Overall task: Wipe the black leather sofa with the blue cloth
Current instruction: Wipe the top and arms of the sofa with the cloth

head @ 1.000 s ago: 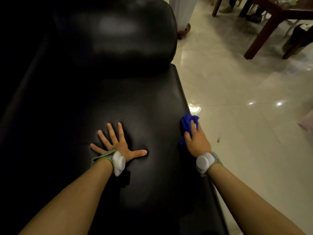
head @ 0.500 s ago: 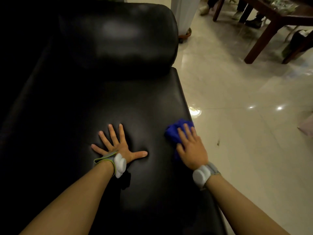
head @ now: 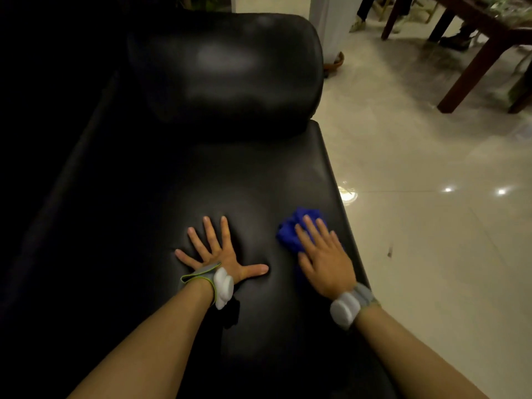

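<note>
The black leather sofa [head: 230, 174] fills the left and middle of the head view, its padded armrest [head: 227, 70] at the far end. My left hand [head: 220, 251] lies flat on the seat with its fingers spread wide. My right hand [head: 322, 254] presses the bunched blue cloth [head: 290, 234] onto the seat near the right edge, fingers straight on top of it. Most of the cloth is hidden under the palm; a crumpled part shows beyond the fingertips and to their left.
Shiny pale floor tiles [head: 431, 226] run along the sofa's right side. A dark wooden table [head: 472, 61] stands at the top right, with a person's feet [head: 357, 24] near it. A white pillar base [head: 328, 27] rises behind the armrest.
My right hand has slid the cloth from the seat's right edge leftward onto the seat surface. My left hand has stayed planted. The view has tilted slightly.
</note>
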Available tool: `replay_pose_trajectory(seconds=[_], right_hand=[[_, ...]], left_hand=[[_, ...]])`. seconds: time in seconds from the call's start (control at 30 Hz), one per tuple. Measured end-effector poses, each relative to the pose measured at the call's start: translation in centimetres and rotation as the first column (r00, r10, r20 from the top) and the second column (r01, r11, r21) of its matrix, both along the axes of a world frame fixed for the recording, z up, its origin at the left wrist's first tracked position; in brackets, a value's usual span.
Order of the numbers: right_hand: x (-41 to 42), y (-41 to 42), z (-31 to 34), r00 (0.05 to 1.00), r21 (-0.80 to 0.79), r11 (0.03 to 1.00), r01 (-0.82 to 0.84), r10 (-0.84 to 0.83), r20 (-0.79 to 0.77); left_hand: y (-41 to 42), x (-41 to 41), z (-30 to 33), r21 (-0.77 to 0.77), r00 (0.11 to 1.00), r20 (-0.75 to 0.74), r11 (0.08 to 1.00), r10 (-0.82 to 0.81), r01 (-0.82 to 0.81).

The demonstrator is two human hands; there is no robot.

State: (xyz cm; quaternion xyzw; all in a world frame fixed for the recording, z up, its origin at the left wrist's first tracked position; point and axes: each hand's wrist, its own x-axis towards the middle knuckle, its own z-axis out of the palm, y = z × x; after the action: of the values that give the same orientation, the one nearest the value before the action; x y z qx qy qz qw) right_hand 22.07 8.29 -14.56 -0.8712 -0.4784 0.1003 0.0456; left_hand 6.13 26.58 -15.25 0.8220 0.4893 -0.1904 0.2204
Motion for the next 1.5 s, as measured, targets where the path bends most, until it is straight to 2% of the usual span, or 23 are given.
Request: replay_pose_trajectory(seconds=[0.1, 0.2, 0.27, 0.33, 0.4, 0.5, 0.57, 0.63, 0.7, 0.77, 0.83, 0.93, 1.03, 1.1, 1.17, 1.27, 1.33, 1.37, 1.43, 1.5], right_hand=[[2.3, -0.3, 0.2, 0.972, -0.001, 0.973, 0.231, -0.231, -0.028], [1.3, -2.7, 0.4, 0.94, 0.045, 0.941, 0.336, -0.332, -0.08], [-1.5, -4.7, 0.7, 0.963, 0.093, 0.959, 0.266, -0.262, -0.054], [-4.8, -5.6, 0.9, 0.998, 0.105, 0.992, 0.065, -0.063, -0.029], [-5.9, -5.0, 0.6, 0.992, 0.065, 0.993, -0.095, 0.1, -0.082], [-3.4, -1.7, 0.3, 0.98, 0.077, 0.987, -0.14, 0.149, -0.128], [-0.9, 0.0, 0.4, 0.992, 0.031, 0.998, -0.055, 0.059, -0.112], [1.2, 0.1, 0.6, 0.987, -0.03, 0.993, 0.113, -0.116, -0.108], [2.1, -1.8, 0.7, 0.943, -0.034, 0.956, 0.292, -0.293, -0.155], [1.1, -4.3, 0.7, 0.906, -0.055, 0.923, 0.38, -0.383, -0.181], [-2.6, -6.1, 0.3, 0.951, -0.067, 0.954, 0.294, -0.298, -0.077], [-9.0, -5.9, 0.4, 0.999, 0.052, 0.998, -0.04, 0.04, -0.005], [-10.8, -2.0, 0.8, 0.945, 0.043, 0.944, -0.326, 0.326, 0.01], [-10.1, 1.3, 1.2, 0.918, 0.028, 0.918, -0.396, 0.395, 0.016], [-8.4, 4.5, 1.6, 0.947, 0.046, 0.947, -0.318, 0.319, -0.022], [-3.7, 5.2, 1.5, 0.996, 0.032, 0.999, 0.02, -0.017, -0.083], [-1.0, 3.0, 1.3, 0.956, -0.022, 0.96, 0.279, -0.28, -0.09], [-0.6, 1.8, 1.3, 0.929, -0.04, 0.932, 0.359, -0.361, -0.079], [-2.8, -0.1, 0.9, 0.926, -0.027, 0.927, 0.375, -0.376, -0.041], [-7.2, -1.3, 0.7, 0.975, 0.062, 0.974, 0.22, -0.22, -0.01]], left_hand=[[0.0, -0.1, -0.3, -0.004, 1.0, 0.022, 1.0, -0.013, 0.013], [0.1, -0.1, -0.6, 0.001, 1.0, 0.022, 1.0, -0.021, 0.021], [0.1, -0.1, -0.7, -0.005, 1.0, 0.013, 1.0, -0.016, 0.016], [0.2, -0.3, -0.7, -0.014, 1.0, 0.012, 1.0, 0.002, -0.002], [0.3, -0.1, -0.4, -0.038, 1.0, 0.023, 0.999, 0.016, -0.015], [0.4, -0.7, 1.1, -0.092, 0.999, 0.042, 0.996, -0.01, 0.014], [0.6, -1.1, 2.8, -0.133, 0.995, 0.053, 0.987, -0.085, 0.092], [1.5, -1.8, 4.5, -0.206, 0.982, 0.071, 0.961, -0.173, 0.185], [3.2, -2.8, 6.0, -0.274, 0.965, 0.095, 0.926, -0.244, 0.261], [5.2, -4.7, 6.7, -0.21, 0.942, 0.075, 0.919, -0.326, 0.335], [6.6, -7.9, 6.3, -0.178, 0.951, 0.022, 0.935, -0.309, 0.308], [7.2, -11.8, 3.5, -0.199, 0.973, 0.013, 0.953, -0.231, 0.228], [6.8, -12.4, 1.5, -0.146, 0.971, 0.042, 0.96, -0.235, 0.238], [6.8, -12.0, 0.7, -0.143, 0.972, 0.067, 0.962, -0.225, 0.233], [7.3, -12.2, 0.2, -0.103, 0.977, 0.078, 0.973, -0.198, 0.206], [7.3, -12.6, -0.2, -0.118, 0.977, 0.095, 0.973, -0.19, 0.201], [7.2, -12.4, -0.7, -0.129, 0.976, 0.127, 0.972, -0.178, 0.194], [7.3, -12.2, -0.9, -0.125, 0.977, 0.137, 0.976, -0.163, 0.18], [7.6, -12.0, -1.5, -0.124, 0.982, 0.148, 0.983, -0.115, 0.134], [7.6, -11.9, -2.1, -0.12, 0.987, 0.145, 0.989, -0.072, 0.09]])
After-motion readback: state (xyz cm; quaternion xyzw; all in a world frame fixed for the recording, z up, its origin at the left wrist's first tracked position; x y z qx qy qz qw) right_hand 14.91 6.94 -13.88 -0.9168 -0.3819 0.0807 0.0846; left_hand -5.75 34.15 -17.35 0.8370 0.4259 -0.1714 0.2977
